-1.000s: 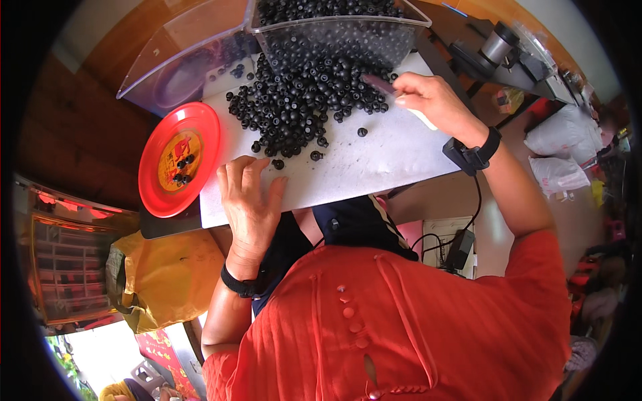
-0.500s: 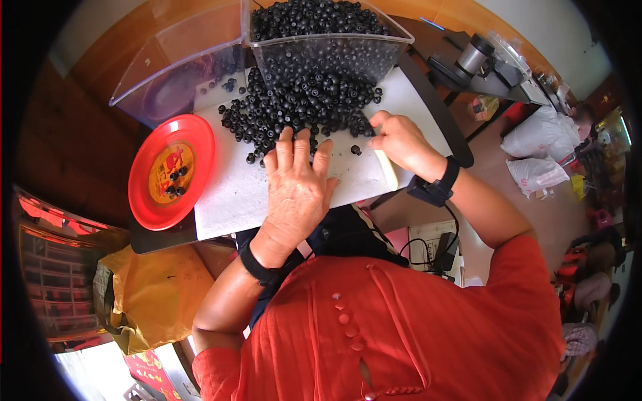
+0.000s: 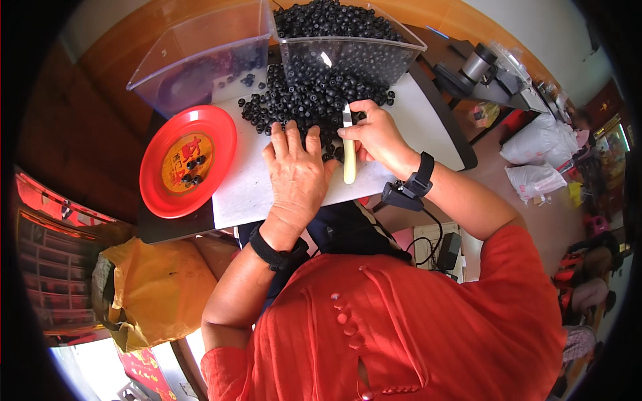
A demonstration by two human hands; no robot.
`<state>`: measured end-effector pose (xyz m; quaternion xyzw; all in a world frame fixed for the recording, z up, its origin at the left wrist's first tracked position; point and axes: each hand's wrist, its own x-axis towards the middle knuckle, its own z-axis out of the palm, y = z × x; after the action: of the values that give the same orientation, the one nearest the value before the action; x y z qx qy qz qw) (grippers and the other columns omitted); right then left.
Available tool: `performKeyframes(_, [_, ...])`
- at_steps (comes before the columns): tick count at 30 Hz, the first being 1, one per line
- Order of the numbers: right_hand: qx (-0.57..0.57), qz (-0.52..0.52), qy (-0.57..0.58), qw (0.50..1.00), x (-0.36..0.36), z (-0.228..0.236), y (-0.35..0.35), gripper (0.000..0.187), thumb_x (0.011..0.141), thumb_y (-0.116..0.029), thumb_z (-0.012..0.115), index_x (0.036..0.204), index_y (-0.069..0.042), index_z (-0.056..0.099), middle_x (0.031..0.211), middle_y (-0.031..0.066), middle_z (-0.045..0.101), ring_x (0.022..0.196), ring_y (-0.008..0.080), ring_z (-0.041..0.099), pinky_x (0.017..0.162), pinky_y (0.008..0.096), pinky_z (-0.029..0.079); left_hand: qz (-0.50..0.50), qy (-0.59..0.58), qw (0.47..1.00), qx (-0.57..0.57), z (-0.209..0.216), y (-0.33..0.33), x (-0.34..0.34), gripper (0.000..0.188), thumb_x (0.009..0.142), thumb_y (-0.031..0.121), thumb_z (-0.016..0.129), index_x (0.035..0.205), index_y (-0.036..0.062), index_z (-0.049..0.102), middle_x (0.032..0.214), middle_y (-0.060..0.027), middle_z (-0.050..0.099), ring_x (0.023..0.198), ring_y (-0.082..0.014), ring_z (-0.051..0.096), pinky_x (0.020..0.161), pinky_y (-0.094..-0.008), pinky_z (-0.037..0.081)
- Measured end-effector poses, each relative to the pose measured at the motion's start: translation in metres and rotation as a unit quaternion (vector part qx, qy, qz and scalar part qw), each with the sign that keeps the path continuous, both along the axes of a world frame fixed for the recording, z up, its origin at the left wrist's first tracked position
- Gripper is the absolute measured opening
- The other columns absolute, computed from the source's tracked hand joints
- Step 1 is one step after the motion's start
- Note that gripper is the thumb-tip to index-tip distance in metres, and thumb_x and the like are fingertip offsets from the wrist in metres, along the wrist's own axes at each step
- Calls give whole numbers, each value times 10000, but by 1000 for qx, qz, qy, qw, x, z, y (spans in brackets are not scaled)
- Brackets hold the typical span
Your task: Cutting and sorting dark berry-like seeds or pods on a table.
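Many small, round, black berry-like pieces [image 3: 301, 100], each with a ring-shaped end, lie heaped on a white board [image 3: 244, 197]. My left hand [image 3: 294, 174] rests palm down at the heap's near edge, its fingers apart and touching the nearest pieces. Beside it, my right hand [image 3: 381, 137] is closed on a small knife [image 3: 349, 164]. The cream handle points toward me and the short metal blade points away, over the heap's right part. A few pieces sit between the two hands. Whether the right fingertips also pinch a piece cannot be made out.
Behind the heap stands a clear tub [image 3: 354, 42] full of the same pieces. Left of it is another clear tub [image 3: 200, 53]. A red plate [image 3: 155, 190] holding several pieces lies at the left. A yellow bag [image 3: 160, 287] stands below the table's left side.
My right hand has come leftward onto the heap's near right part, bringing the knife closer to my left hand. The blade now shows. My left hand stays at the heap's near edge.
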<state>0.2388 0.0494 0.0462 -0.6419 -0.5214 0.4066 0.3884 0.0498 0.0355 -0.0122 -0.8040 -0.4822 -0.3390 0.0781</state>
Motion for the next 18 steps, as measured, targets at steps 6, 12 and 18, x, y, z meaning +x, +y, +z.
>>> performKeyframes(6, [4, 7, 41, 999, 20, 6, -15, 444, 953, -46, 723, 1367, -37, 564, 809, 49, 685, 687, 103, 654, 526, 269, 481, 0, -17, 1000, -12, 8, -8, -19, 728, 770, 298, 883, 1399, 75, 593, 1432, -228, 540, 1362, -452, 458, 1075, -552, 397])
performKeyframes(12, [77, 146, -112, 980, 66, 7, -28, 218, 912, 2, 707, 1128, -26, 695, 744, -12, 624, 682, 56, 564, 606, 259, 435, -57, -98, 993, 27, 14, -33, -34, 450, 795, 80, 829, 1215, 35, 674, 1274, -186, 603, 1177, -406, 552, 982, -513, 485])
performKeyframes(18, [282, 314, -239, 874, 65, 7, -43, 199, 885, -82, 700, 1084, -81, 700, 856, 99, 737, 769, 336, 693, 702, 454, 535, -34, -102, 994, 8, 10, -41, -42, 294, 807, 30, 802, 1085, 35, 708, 1107, -146, 643, 1027, -365, 584, 875, -476, 504])
